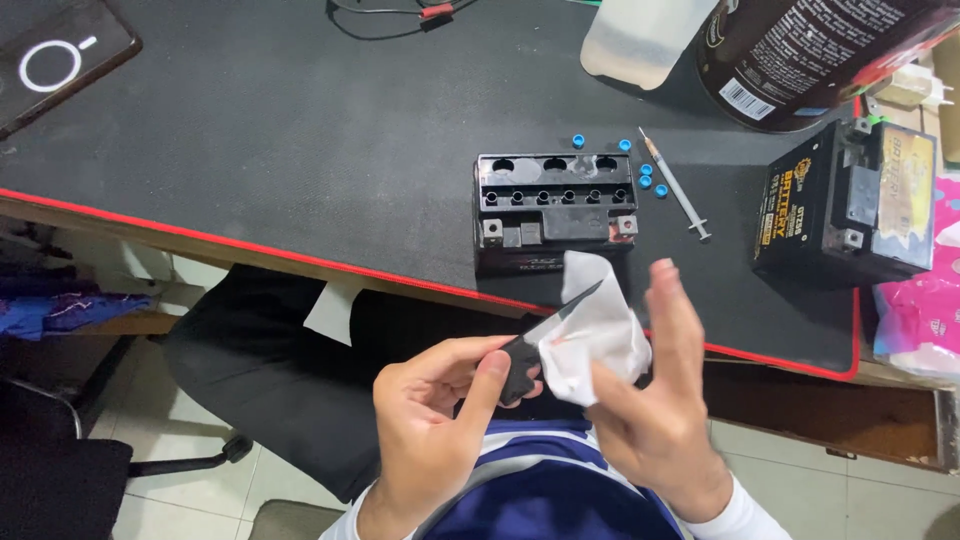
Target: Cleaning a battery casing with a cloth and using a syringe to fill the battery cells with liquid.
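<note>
Wiping is underway: a small knife (540, 345) is pinched in the left hand (435, 400), white tissue (595, 335) held against its blade by the right hand (655, 400); the opened battery (553, 210) waits near the surface's front edge.

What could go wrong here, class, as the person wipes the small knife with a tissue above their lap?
1. The blade is bare against the thin white tissue; the right hand pressing it might get cut.
2. The left hand pinches only the short black handle, so the knife could slip into the lap.
3. The opened battery sits near the desk edge with uncapped holes; a knock might spill it.
</note>
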